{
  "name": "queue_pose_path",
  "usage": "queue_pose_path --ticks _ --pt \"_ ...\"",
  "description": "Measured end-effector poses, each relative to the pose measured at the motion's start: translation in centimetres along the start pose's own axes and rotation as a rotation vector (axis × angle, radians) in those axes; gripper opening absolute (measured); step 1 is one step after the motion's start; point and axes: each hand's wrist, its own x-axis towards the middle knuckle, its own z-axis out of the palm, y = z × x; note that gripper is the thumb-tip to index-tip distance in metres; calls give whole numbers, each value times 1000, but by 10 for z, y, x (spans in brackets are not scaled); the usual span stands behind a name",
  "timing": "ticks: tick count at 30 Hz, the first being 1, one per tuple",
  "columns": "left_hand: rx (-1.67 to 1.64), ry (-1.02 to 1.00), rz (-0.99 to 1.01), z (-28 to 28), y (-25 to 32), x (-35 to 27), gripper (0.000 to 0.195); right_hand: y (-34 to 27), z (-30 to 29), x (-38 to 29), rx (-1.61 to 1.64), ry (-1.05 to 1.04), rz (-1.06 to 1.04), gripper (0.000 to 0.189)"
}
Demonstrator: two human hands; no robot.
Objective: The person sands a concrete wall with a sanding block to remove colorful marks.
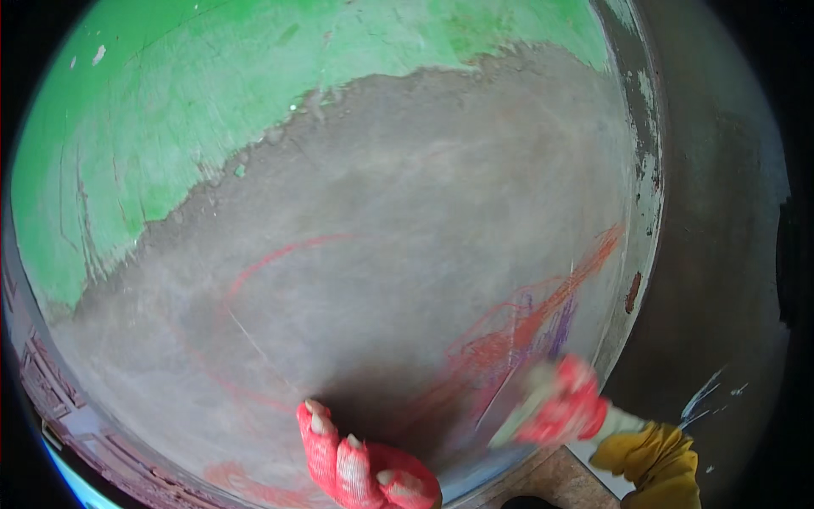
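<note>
Before me is a wall (407, 210) with bare grey plaster, marked by red, orange and purple scribbles. Red and white gloves cover both hands; fingertips poke out of the left one. My left hand (365, 467) is at the bottom middle, its fingers apart against the plaster and nothing visible in them. At the lower right, my right hand (569, 407) is blurred. It grips a pale flat piece (518, 413), too blurred to name, against the wall beside the orange and purple scribble (528, 324). A yellow sleeve (655, 458) covers the right forearm.
Green paint (210, 83) covers the upper part, ending in a ragged edge. The wall's chipped corner edge (645, 159) runs down the right, with a dark surface (712, 223) beyond. Carved reddish wood (48, 369) shows at lower left, brown flooring (559, 480) at the bottom.
</note>
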Motion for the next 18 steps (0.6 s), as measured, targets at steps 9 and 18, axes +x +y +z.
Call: queue_pose_path --ticks 9,18 --pt "-128 -5 -118 -2 7 -1 52 74 -50 147 107 383 512 89" --pt "-204 80 -271 -52 38 -68 49 -26 -24 90 842 -216 12 51"
